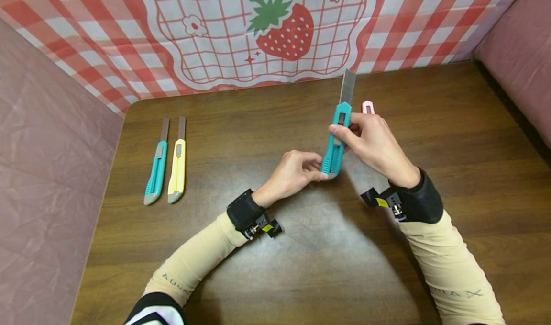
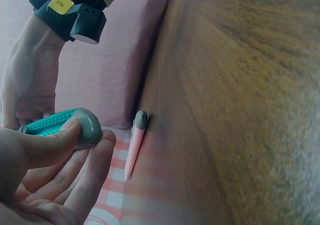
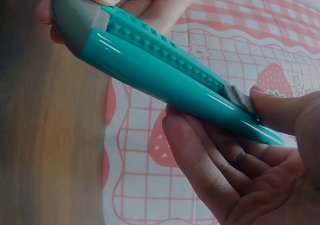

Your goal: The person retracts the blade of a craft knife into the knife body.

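A teal utility knife (image 1: 335,145) is held up over the table between both hands, its blade (image 1: 347,86) extended toward the back. My right hand (image 1: 374,140) grips the upper body, thumb close beside the grey slider (image 3: 239,101). At the other end, my left hand (image 1: 294,172) pinches the grey end cap (image 2: 88,127) between thumb and fingers. Behind the right hand lies a pink utility knife (image 2: 135,145), mostly hidden in the head view. On the left of the table, another teal knife (image 1: 156,172) and a yellow knife (image 1: 177,172) lie side by side, blades out.
The brown wooden table (image 1: 258,267) ends at the back against a red-and-white checked cloth (image 1: 215,33) with a strawberry print. Pink fabric covers the left side (image 1: 47,172) and a pink padded surface (image 1: 516,57) borders the right.
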Demonstrator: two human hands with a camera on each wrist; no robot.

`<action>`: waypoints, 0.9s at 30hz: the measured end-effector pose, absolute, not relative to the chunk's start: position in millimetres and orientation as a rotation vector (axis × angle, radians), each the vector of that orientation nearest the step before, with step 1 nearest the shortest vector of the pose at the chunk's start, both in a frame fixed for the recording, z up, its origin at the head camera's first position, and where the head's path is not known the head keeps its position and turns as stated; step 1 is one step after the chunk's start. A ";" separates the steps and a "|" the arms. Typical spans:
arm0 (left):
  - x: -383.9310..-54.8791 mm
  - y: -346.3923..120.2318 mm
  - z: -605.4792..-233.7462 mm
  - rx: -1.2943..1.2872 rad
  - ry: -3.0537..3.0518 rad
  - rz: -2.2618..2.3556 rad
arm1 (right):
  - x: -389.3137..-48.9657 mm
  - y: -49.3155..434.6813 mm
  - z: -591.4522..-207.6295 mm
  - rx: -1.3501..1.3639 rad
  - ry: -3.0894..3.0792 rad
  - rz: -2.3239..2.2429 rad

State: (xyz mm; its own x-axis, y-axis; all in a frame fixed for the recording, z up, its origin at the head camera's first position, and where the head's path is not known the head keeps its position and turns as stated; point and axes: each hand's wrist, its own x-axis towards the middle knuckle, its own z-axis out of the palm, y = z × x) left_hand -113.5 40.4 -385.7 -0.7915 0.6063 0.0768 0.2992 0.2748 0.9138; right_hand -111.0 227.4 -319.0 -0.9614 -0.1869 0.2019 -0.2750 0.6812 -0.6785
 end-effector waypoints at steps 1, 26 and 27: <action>-113.8 40.1 -385.7 0.825 2.265 1.523 | -111.0 226.8 -319.4 0.381 -2.775 1.151; -115.8 36.4 -381.7 0.824 2.230 1.585 | -112.7 222.9 -325.0 0.388 -2.696 1.264; -115.8 36.4 -381.7 0.825 2.230 1.586 | -112.7 222.7 -325.0 0.387 -2.693 1.269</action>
State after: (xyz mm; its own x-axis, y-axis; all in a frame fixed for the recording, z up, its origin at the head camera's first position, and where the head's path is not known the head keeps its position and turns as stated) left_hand -115.8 36.4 -381.7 -0.7967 0.5967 0.0959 0.2862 0.2328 0.9295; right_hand -112.7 222.7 -325.0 -0.9572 -0.1717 0.2330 -0.2890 0.6115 -0.7366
